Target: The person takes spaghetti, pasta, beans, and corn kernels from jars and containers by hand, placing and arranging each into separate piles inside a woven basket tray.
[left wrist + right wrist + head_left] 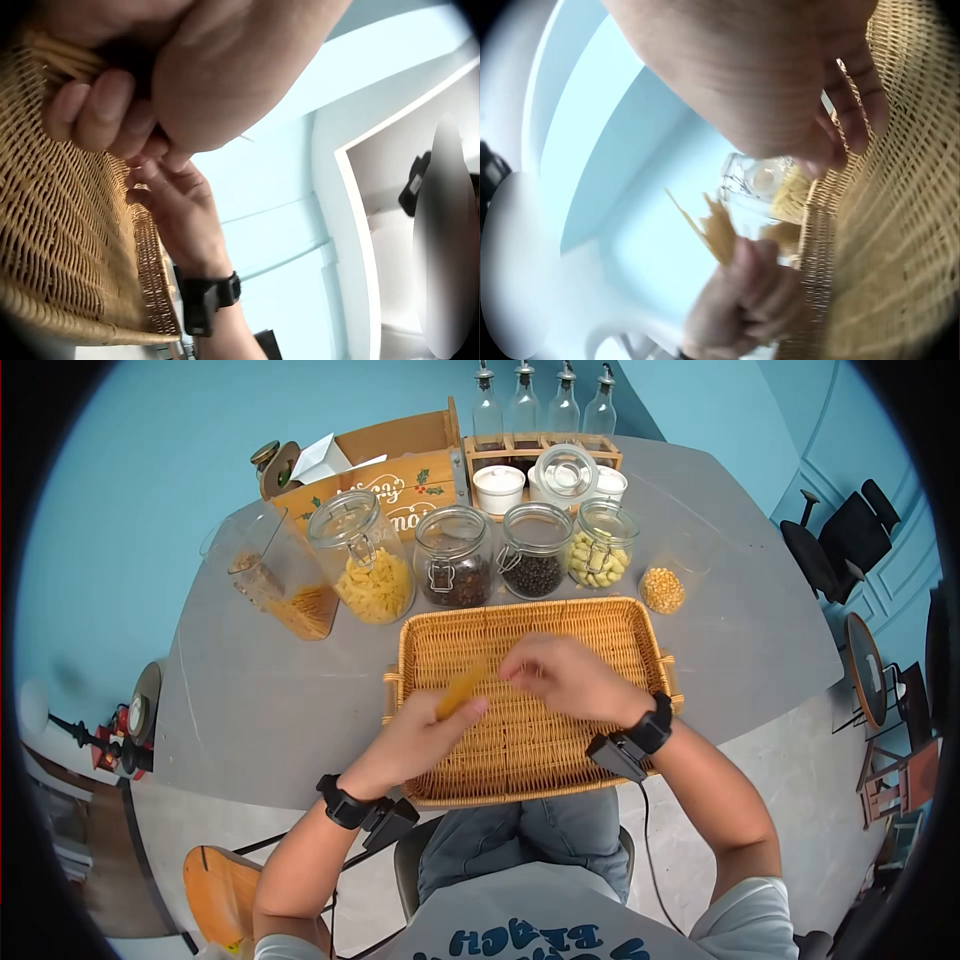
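Above the wicker tray (520, 760), the left hand (415, 738) grips a bundle of thin yellow sticks like dry spaghetti (463, 690). In the right wrist view the bundle (718, 231) fans out above the left thumb, one strand apart from the others. The right hand (572, 678) is beside the bundle's upper end with bent fingers; whether it pinches a strand cannot be seen. In the left wrist view the curled left fingers (105, 112) hide most of the bundle, and the right hand (184, 217) is close to them.
Behind the tray stand glass jars with yellow pasta (375, 585), dark pieces (455, 575), black beans (535, 572) and pale green pieces (600, 560). A cup of corn kernels (662, 590) is at right, a tilted clear container (305, 610) at left. Wooden box (400, 485) and bottles (525, 410) stand farther back.
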Available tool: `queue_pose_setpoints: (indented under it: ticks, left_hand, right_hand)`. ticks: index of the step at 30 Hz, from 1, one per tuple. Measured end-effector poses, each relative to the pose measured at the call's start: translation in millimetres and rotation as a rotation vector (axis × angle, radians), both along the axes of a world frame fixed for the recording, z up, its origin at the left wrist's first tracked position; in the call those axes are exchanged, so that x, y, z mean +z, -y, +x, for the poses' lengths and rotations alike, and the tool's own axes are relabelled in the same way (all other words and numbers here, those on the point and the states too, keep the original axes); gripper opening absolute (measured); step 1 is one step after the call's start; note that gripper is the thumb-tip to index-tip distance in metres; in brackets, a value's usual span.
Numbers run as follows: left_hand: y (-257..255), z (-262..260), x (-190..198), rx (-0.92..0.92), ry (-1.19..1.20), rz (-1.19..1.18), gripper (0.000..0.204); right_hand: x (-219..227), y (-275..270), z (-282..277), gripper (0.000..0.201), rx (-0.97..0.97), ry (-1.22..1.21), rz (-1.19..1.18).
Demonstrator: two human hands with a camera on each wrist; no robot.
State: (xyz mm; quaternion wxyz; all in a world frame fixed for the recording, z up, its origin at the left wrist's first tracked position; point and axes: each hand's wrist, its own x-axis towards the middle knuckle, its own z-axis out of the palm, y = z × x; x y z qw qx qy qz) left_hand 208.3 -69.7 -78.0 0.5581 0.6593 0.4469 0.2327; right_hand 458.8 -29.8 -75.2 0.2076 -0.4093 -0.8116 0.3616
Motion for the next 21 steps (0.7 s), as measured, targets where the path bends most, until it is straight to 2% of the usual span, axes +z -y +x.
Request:
queue_pose_setpoints:
  ticks: [1,3,4,8,11,14,16,17,19,20,21]
  left_hand:
    - [2.0,-1.9,2.8,0.156,0.159,-0.159,0.042]
    - [0.6,-6.2,1.8,0.206,0.240,-0.186,0.041]
    - [-0.3,-7.7,0.8,0.259,0.328,-0.211,0.040]
    - [-3.9,-7.6,-0.8,0.275,0.324,-0.192,0.042]
    - [-8.8,-3.0,1.2,0.291,0.346,-0.214,0.041]
    - [-10.6,1.1,0.8,0.216,0.234,-0.231,0.037]
    - [-9.7,6.0,-7.2,-0.018,0.119,0.056,0.035]
    - [-9.1,4.8,-9.4,-0.020,0.126,0.052,0.035]
    - [-4.7,1.5,-13.5,-0.329,-0.288,0.248,0.033]
    - [2.2,3.1,-15.9,-0.334,-0.324,0.340,0.032]
    - [9.1,3.0,-17.8,-0.336,-0.317,0.342,0.032]
  right_hand:
    - [-5.2,0.8,-5.3,0.017,-0.002,-0.005,0.001]
    - [-22.5,7.3,-27.9,0.026,0.287,0.040,0.114]
    - [-27.8,9.0,-39.4,0.021,0.338,0.027,0.147]
    - [-28.4,5.3,-52.8,0.014,0.404,0.204,0.059]
    - [-31.2,12.3,-48.7,0.014,0.382,0.175,0.193]
    - [-12.1,34.2,-35.0,0.011,0.337,0.215,0.089]
    - [0.9,46.4,-19.7,0.009,0.335,0.143,0.078]
    - [10.3,47.1,-10.8,0.009,0.333,0.149,0.073]
    - [30.6,40.7,9.6,0.009,0.319,0.156,0.012]
    - [37.4,39.4,21.7,0.009,0.316,0.163,0.010]
    - [43.3,38.2,33.7,0.009,0.209,0.180,-0.054]
